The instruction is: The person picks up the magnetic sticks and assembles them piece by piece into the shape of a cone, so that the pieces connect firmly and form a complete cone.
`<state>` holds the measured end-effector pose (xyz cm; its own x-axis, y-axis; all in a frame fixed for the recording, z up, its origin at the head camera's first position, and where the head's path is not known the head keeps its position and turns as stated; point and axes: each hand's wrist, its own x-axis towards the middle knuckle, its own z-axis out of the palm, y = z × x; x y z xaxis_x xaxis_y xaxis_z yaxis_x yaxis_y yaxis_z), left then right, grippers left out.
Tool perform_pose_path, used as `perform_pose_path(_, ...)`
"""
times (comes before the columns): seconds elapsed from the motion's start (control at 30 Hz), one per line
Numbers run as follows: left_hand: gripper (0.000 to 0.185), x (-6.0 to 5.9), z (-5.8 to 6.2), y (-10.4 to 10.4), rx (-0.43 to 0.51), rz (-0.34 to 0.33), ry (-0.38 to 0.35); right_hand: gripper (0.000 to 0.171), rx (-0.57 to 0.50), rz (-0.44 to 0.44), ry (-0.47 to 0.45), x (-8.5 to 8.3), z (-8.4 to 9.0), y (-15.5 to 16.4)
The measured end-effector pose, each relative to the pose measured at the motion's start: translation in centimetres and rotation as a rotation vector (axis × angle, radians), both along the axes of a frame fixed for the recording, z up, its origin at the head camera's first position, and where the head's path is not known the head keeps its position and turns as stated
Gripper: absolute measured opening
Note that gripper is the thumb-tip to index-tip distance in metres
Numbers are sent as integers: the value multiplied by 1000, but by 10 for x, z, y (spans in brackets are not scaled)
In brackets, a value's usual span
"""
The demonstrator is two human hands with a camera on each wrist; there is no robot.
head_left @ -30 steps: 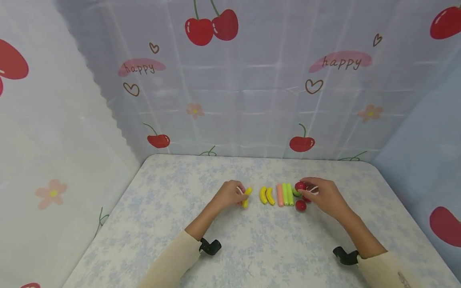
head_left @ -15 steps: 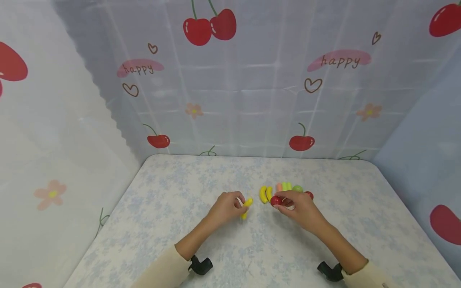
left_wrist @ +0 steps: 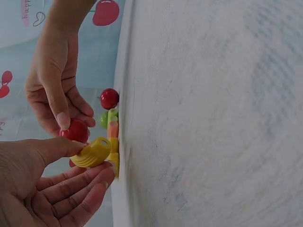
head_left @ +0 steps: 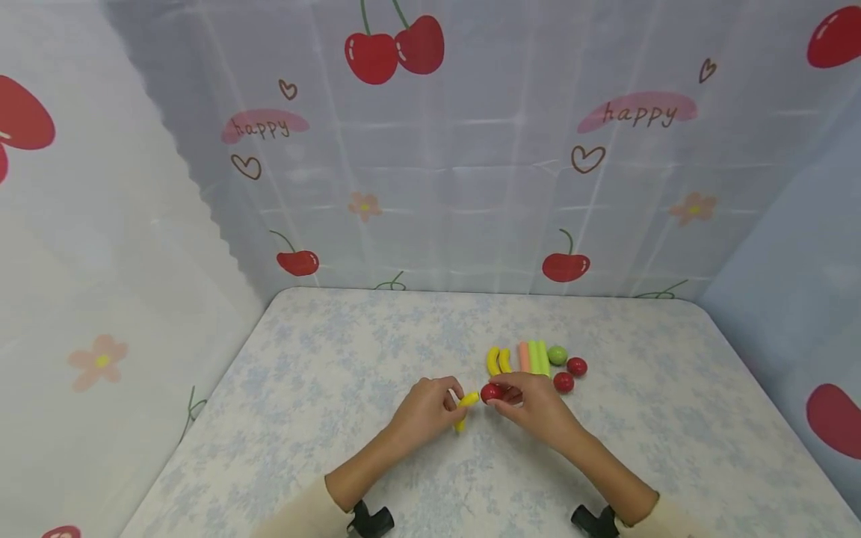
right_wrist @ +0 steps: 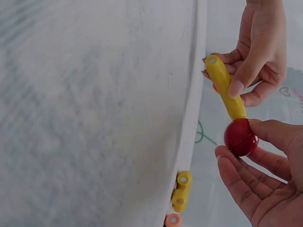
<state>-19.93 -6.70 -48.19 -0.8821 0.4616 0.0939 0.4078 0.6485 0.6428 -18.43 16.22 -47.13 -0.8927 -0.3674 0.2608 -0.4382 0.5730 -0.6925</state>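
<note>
My left hand (head_left: 430,409) pinches a curved yellow tube piece (head_left: 466,406) just above the table. My right hand (head_left: 531,403) pinches a red ball (head_left: 490,392) and holds it against the end of that yellow piece. The right wrist view shows the red ball (right_wrist: 241,137) touching the tip of the yellow piece (right_wrist: 224,87). In the left wrist view the yellow piece (left_wrist: 93,153) lies under my thumb, with the red ball (left_wrist: 75,131) right behind it.
Behind the hands lie two yellow curved pieces (head_left: 498,361), an orange stick (head_left: 523,356), two green sticks (head_left: 537,356), a green ball (head_left: 556,355) and two red balls (head_left: 569,373). The floral tabletop (head_left: 323,359) is walled by cherry-print curtains.
My right hand took a red ball from the cluster and carried it left and toward me to the yellow piece. My left hand drew slightly nearer with the yellow piece.
</note>
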Motion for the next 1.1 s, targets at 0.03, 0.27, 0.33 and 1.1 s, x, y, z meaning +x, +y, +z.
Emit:
perform_pose_path(0.03,14,2,0,1,0,-1,-4,32,1,-1,-5,1,0,-1)
perform_pose_path(0.27,13,10,-2,-2,29,-4,-56,29,-10,26,-36,3,-5,-4)
perform_pose_path(0.33,14,9,-3,-3,71,-20,-109,30,-15,37,-39,2,-5,-3)
perform_pose_path(1.1,18,-10,-33,-17,322,-220,-582,28,-93,261,-216,-10,-19,0)
